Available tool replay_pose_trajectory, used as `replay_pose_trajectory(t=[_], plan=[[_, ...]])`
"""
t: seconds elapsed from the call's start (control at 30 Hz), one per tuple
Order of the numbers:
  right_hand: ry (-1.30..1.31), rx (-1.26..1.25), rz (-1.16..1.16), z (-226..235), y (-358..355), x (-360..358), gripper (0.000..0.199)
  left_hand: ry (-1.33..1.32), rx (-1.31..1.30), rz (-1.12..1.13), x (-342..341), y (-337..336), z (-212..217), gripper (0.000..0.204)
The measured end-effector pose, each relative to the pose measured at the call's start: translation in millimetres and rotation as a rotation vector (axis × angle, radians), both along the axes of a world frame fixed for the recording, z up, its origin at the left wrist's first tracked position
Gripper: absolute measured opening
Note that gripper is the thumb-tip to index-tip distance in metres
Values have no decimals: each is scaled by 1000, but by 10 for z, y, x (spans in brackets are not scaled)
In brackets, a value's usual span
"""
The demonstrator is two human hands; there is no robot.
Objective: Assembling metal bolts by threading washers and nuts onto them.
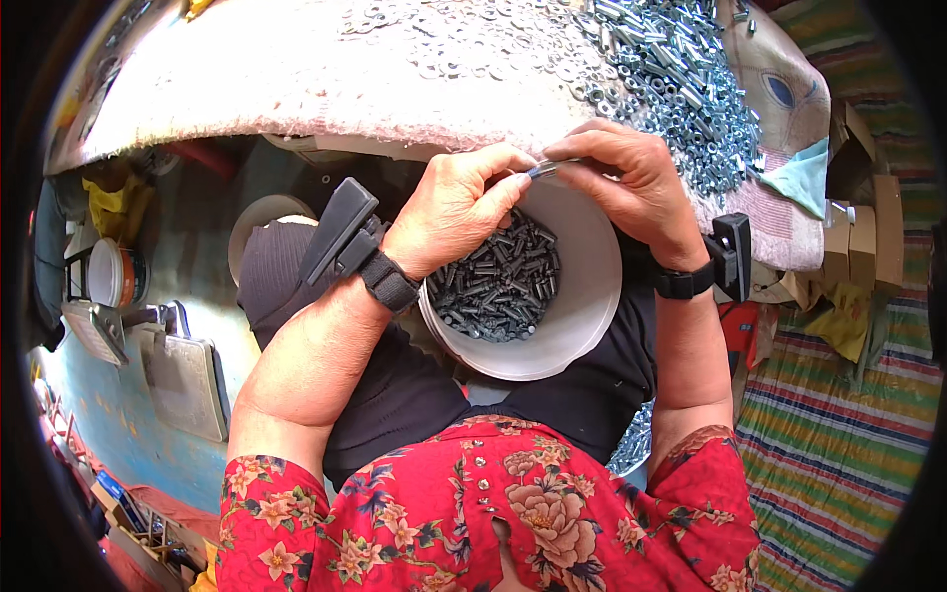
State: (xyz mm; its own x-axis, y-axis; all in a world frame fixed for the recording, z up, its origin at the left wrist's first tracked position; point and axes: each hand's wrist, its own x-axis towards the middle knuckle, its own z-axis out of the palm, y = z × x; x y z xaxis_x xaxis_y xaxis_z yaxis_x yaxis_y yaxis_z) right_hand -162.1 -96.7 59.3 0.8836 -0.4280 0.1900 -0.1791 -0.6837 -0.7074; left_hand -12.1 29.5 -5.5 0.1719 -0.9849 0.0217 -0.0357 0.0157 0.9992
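Note:
My left hand (456, 202) and my right hand (636, 183) meet above the far rim of a white bucket (592, 281). Between their fingertips is a small, shiny metal fastener (542, 170), pinched from both sides; my fingers cover part of it, so its exact kind is hard to make out. Many short, dark metal fasteners (505, 281) lie in the bucket, which stands between my legs. Just beyond my right hand, a heap of silvery bolts, sleeves and nuts (681, 89) covers the right part of the cloth-covered work surface (296, 104).
Flat washers (464, 44) are scattered over the far middle of the cloth. Cardboard boxes (868, 232) stand at the right, beside a striped floor sheet (829, 414). To the left are a metal panel (185, 385) and a white tub (105, 271). More fasteners (634, 442) show beside my right thigh.

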Motion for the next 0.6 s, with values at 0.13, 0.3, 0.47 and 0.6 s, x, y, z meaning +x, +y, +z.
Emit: replay_pose_trajectory(t=[0.13, 0.3, 0.47, 0.6], plan=[[54, 72, -97, -125, 77, 261, 15, 55, -145, 140, -20, -9, -80, 24], [-76, 247, -167, -129, 16, 568, 24, 425, -12, 50, 131, 27, -62, 25], [-58, -608, -199, -400, -447, 893, 22, 518, 26, 89, 240, 13, 5, 25], [115, -719, -199, -538, -475, 969, 18, 570, 11, 77, 262, 9, -13, 25]])
